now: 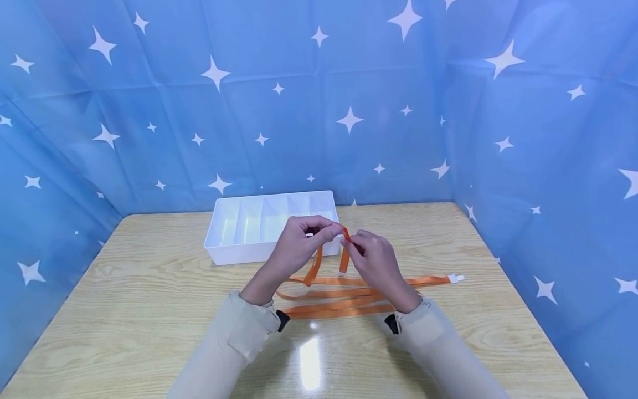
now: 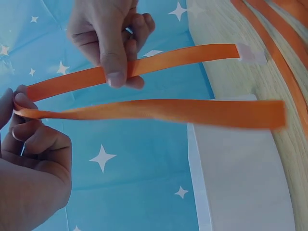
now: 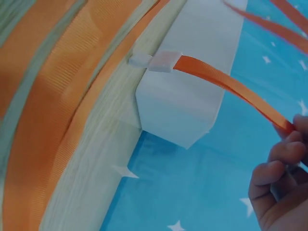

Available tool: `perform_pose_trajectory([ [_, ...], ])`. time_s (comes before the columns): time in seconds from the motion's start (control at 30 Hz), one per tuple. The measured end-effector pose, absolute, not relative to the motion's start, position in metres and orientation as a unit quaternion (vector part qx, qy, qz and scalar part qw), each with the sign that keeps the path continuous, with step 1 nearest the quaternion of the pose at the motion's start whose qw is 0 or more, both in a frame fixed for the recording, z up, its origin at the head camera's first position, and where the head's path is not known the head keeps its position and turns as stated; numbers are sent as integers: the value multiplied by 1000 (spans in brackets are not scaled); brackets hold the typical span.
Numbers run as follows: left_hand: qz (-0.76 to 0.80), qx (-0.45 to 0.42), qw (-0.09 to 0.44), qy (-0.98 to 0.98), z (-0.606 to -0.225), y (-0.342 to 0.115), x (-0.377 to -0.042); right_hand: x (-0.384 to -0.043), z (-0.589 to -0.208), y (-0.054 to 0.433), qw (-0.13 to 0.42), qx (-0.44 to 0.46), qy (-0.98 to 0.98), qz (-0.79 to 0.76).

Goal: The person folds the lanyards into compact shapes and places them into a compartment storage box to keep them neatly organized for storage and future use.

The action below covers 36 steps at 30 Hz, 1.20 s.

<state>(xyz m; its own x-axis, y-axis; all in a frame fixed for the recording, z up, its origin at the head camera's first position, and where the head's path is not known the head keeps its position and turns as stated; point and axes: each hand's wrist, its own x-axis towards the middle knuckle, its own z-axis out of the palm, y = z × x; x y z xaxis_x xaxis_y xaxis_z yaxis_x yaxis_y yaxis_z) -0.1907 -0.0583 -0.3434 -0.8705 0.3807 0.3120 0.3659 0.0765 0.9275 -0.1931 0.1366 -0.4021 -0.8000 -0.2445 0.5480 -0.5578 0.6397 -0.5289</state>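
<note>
My left hand (image 1: 299,241) pinches an orange strap (image 2: 180,56) between thumb and fingertips, where it folds over at the top. My right hand (image 1: 374,257), at about three o'clock from the left one, grips the same strap between thumb and fingers just beside that fold. Both hands are raised above the tabletop (image 1: 149,288). One length of the strap drops below my right hand, toward seven o'clock, and ends in a white clip (image 3: 166,61); the other hangs toward six o'clock from my left hand. I can't tell whether that second length joins anything lower down.

Below my hands, from five round to seven o'clock, more loose straps (image 1: 344,304) of the same orange lie roughly side by side across the wood grain. One of them reaches out to between three and four o'clock from my hands, where a second white clip (image 1: 455,278) tips it.

A white tray (image 1: 239,255) split into compartments sits toward ten o'clock, its near right part hidden behind my left hand. Beyond it, at twelve o'clock, hangs a blue curtain (image 1: 279,127) with white stars. My sleeves (image 1: 244,332) are pale.
</note>
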Motion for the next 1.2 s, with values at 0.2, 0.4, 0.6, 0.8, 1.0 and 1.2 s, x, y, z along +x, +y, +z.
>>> perform_pose_trajectory([
  [0.2,632,245,-14,735,-342,-56,-190,-191,-406,134,211,227,-874,373],
  [0.4,644,235,-40,727,-342,-53,-191,-188,-411,128,198,234,-864,400],
  [0.6,659,224,-55,716,-342,-51,-192,-185,-415,123,175,228,-851,440],
  [0.8,676,210,-54,704,-341,-49,-192,-184,-414,118,160,219,-834,480],
  [1.0,689,205,-53,693,-342,-49,-191,-186,-410,115,176,217,-834,476],
  [1.2,707,210,-56,672,-342,-47,-190,-186,-410,113,170,226,-820,497],
])
